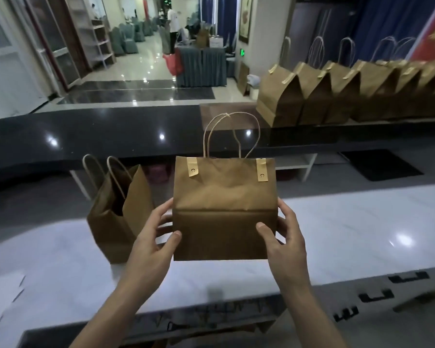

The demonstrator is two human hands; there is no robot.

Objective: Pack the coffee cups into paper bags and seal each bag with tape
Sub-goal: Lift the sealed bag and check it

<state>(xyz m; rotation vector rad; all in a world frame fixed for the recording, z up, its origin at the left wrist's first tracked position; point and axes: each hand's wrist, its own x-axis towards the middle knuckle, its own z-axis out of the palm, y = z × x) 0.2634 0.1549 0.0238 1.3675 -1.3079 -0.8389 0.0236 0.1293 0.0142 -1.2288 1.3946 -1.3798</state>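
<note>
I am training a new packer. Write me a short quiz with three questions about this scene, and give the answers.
1. True or false: the left hand and the right hand hold the taped bag by its handles.
2. How many tape strips show at its top edge?
3. Where does the open bag stand? A) left of the taped bag B) right of it C) inside it

Key
1. False: they hold its lower sides.
2. Two.
3. A.
</note>
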